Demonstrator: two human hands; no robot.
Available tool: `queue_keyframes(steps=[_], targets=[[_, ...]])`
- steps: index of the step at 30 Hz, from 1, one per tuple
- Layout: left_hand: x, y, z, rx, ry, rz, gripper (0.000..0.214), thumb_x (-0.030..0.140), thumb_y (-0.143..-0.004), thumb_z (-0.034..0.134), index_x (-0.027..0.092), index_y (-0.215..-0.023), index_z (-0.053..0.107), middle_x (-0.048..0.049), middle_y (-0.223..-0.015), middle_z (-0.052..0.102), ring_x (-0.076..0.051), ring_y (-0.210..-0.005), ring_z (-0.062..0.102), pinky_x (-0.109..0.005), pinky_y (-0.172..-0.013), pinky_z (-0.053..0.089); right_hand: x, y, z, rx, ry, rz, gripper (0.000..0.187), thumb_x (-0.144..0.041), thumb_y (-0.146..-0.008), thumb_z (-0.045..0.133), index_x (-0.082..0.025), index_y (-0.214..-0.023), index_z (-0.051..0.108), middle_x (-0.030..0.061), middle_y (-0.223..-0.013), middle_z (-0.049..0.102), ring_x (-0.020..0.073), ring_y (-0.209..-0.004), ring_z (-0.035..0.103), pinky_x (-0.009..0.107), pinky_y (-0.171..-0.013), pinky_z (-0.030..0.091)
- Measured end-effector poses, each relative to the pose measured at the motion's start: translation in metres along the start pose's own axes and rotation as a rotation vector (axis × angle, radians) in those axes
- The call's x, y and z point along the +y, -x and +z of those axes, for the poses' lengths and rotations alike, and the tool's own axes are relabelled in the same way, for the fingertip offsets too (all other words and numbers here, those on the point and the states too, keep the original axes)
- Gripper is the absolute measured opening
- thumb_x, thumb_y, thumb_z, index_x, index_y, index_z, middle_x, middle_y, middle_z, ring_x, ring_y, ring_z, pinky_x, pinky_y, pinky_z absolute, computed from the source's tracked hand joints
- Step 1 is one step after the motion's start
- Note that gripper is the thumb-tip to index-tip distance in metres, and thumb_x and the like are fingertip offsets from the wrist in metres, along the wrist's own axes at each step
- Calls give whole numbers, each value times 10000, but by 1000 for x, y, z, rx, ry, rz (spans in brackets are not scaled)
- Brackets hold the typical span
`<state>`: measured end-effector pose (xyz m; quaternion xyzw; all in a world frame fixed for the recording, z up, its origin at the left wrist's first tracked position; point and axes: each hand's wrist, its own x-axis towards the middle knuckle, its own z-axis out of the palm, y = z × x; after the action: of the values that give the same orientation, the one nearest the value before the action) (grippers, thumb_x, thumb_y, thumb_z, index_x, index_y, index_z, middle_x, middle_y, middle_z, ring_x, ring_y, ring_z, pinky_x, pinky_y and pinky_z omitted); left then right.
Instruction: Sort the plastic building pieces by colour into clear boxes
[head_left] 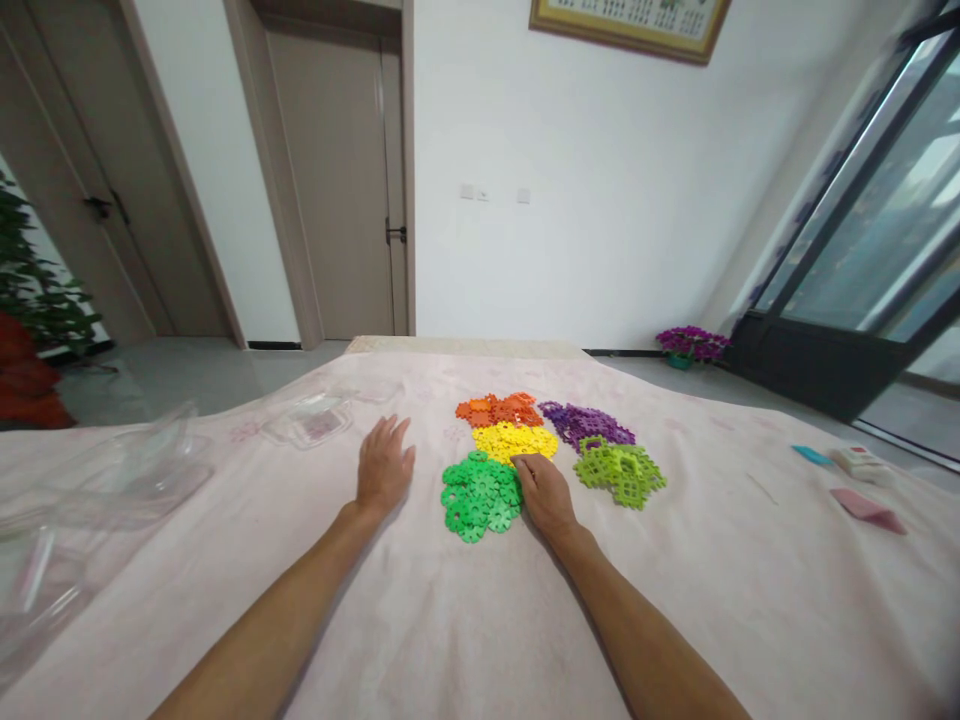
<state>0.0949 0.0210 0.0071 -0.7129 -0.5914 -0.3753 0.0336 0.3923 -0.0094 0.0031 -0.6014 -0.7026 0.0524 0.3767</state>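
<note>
My left hand (385, 468) lies on the pink cloth to the left of the piles, fingers stretched out and nothing in it. At the right edge of a pile of green notched plastic discs (480, 500) is my right hand (545, 490), its fingers curled in; what they hold, if anything, is hidden. Its fingertips meet the border between the green pile and a pile of yellow notched discs (514, 440). Just right of this hand lie lime-green square lattice pieces (621, 472). Purple lattice pieces (589, 423) and orange ones (495, 409) form piles farther back.
Clear plastic trays (311, 420) and larger clear containers (135, 470) stand on the left of the cloth (465, 620). At the right are a small white box (860, 462), a blue piece (811, 455) and a pink cloth-like piece (868, 510).
</note>
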Motion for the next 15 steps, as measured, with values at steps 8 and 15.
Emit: queue_keyframes(steps=[8, 15], targets=[[-85, -20, -57, 289, -332, -169, 458, 266, -924, 486, 149, -1367, 493, -189, -1484, 449, -376, -1462, 252, -632, -1172, 138, -2, 0, 1, 10, -13, -8, 319, -307, -975, 422, -227, -957, 730, 78, -978, 734, 215, -946, 655, 312, -867, 472], [-138, -34, -69, 82, -360, -171, 326, 296, -938, 444, 170, -1121, 683, -168, -1134, 683, -367, -1132, 569, -579, -950, 431, 4, 1, 4, 41, -40, -12, 293, -304, -953, 457, -230, -945, 740, 68, -962, 738, 210, -923, 669, 310, -856, 483]])
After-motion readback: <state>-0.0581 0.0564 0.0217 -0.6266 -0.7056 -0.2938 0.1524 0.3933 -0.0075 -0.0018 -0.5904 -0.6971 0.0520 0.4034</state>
